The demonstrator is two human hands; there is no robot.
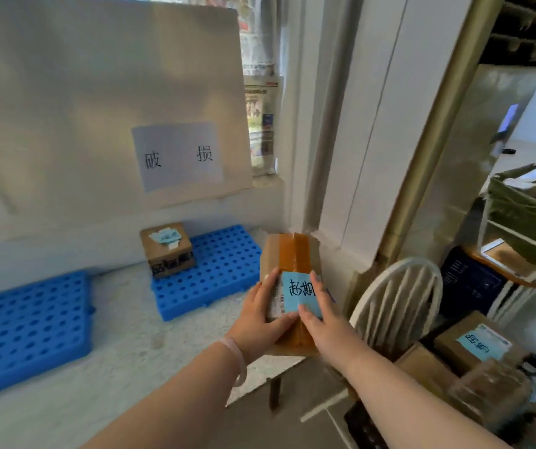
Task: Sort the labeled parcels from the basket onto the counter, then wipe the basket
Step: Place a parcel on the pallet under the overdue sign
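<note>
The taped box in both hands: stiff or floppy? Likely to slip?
Probably stiff: the taped box keeps square edges between left hand and right hand. Its glossy tape may be slippery. Likely light, held at arm's length.

1 taped brown parcel point(292, 254), with a blue handwritten label point(299, 291) on top, is hanging tilted over the counter point(124, 335) edge, the left hand point(260, 315) and right hand point(325, 322) gripping its near end. 1 smaller labeled parcel point(167, 251) is sitting on a blue mat point(224, 273).
</note>
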